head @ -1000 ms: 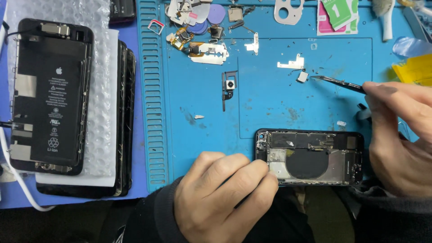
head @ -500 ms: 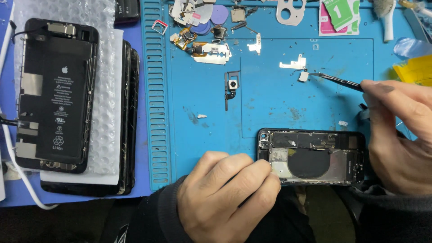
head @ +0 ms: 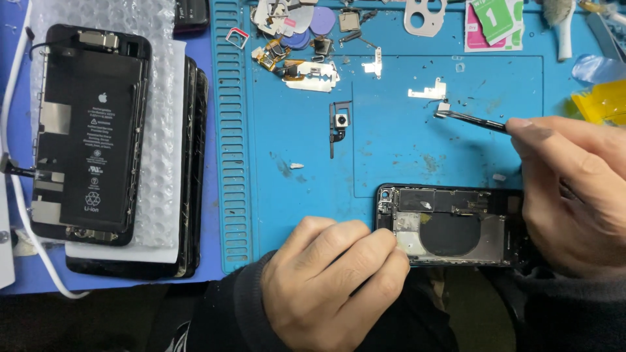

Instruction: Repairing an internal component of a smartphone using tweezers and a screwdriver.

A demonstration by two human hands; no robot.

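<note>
My right hand [head: 574, 189] grips black tweezers [head: 473, 119] whose tips pinch a small metal part [head: 444, 109] just above the blue repair mat [head: 391, 150]. My left hand [head: 332, 280] rests in a loose fist at the mat's front edge, its knuckles against the left end of an opened black phone housing [head: 450, 225]. The housing lies flat with its inner plates and a dark round coil showing. My right palm covers its right end.
A small camera module with flex cable [head: 339, 124] lies mid-mat. Metal brackets [head: 427, 91], shields and several small parts [head: 306, 45] are scattered along the mat's far edge. At left, a phone with exposed battery [head: 88, 130] lies on bubble wrap over stacked phones, with a white cable [head: 19, 254].
The tweezers with the small part have stayed near the bracket on the mat. Both hands hold nearly the same places; the view has shifted slightly.
</note>
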